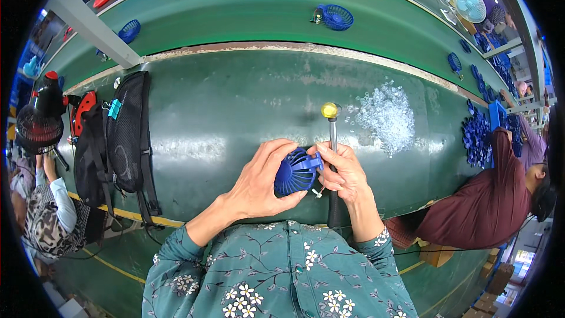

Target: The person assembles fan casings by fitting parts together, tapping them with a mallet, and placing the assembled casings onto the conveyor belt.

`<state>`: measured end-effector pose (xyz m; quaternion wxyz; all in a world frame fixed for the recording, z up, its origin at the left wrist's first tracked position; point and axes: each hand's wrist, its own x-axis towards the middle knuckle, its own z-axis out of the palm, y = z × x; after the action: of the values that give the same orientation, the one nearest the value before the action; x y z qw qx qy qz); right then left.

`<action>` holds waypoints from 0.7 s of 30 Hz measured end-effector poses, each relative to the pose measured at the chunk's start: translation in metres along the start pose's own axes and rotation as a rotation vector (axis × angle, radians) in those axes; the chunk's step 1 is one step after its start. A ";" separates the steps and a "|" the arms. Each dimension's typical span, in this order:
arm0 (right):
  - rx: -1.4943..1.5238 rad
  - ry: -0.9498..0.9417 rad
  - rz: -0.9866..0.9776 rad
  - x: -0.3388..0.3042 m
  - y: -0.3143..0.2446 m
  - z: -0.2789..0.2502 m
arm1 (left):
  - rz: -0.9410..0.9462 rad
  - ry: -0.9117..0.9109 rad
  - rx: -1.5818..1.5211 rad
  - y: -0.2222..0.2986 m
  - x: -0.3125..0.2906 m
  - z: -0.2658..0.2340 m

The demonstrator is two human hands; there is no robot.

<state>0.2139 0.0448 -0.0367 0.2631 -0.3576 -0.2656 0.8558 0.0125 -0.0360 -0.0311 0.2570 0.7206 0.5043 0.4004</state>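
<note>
Cupped around a blue plastic fan cage [292,172] is my left hand [259,178], its thumb below and fingers over the top. My right hand [345,172] pinches the short bracket on the cage's right side; a small wire end with a white tip [318,192] dangles beneath it. A hammer [333,132] with a yellow striking end and black handle runs by my right hand, which partly covers it. Whether the fingers touch the hammer cannot be told. To the right of it lies a loose pile of small clear plastic pieces [385,116].
Beyond the green worktop, a green conveyor belt [235,20] carries blue fan cages [336,17]. At left lie a black bag [126,135] and a small black fan [41,121]. Blue parts [475,138] are heaped at right, beside a co-worker in maroon [477,200]. Another person sits left.
</note>
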 end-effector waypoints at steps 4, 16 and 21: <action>0.040 -0.018 -0.051 0.000 0.005 -0.002 | -0.096 -0.025 -0.120 -0.004 -0.001 0.000; -0.491 0.274 -0.298 -0.010 0.012 0.018 | -0.175 -0.053 0.095 0.002 0.005 -0.011; -0.534 0.314 -0.262 -0.012 0.000 0.022 | -0.445 -0.176 -0.080 0.002 0.014 -0.023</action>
<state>0.2046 0.0312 -0.0171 0.3058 -0.5042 -0.4802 0.6494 -0.0035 -0.0239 -0.0126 0.4103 0.6131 0.6101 0.2890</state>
